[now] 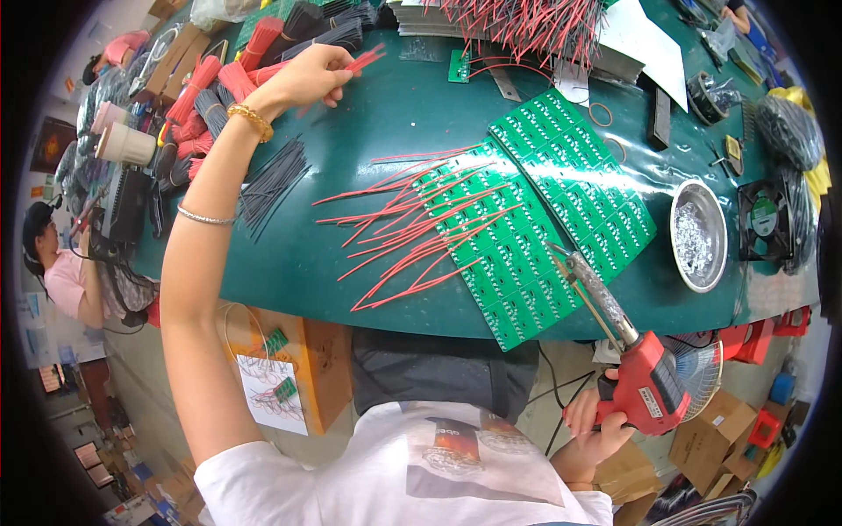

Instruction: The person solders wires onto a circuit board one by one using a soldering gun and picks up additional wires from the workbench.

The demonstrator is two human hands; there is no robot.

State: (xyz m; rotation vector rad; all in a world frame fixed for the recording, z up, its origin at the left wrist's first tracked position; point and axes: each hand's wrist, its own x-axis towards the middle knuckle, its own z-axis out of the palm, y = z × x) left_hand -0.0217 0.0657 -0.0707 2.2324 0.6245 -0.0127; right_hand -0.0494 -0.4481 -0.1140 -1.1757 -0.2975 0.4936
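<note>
My left hand (316,77) is raised at the far left of the table, its fingers closed on a small bunch of red wires (365,60) blurred at the ends. In my right hand (596,425), low at the right, is a red soldering gun (647,386). Its metal tip points up and left, over the lower edge of a green circuit board panel (517,285). Red wires (412,254) stick out leftward from that panel's left part. A second green panel (583,180) lies beside it, up and to the right.
Black wires (274,186) lie loose left of the panels, near red and black wire bundles (189,92). A metal bowl (699,237) with silvery bits stands right, beside a black fan (765,219). At the back is a pile of red wires (526,31). Other people sit at the left.
</note>
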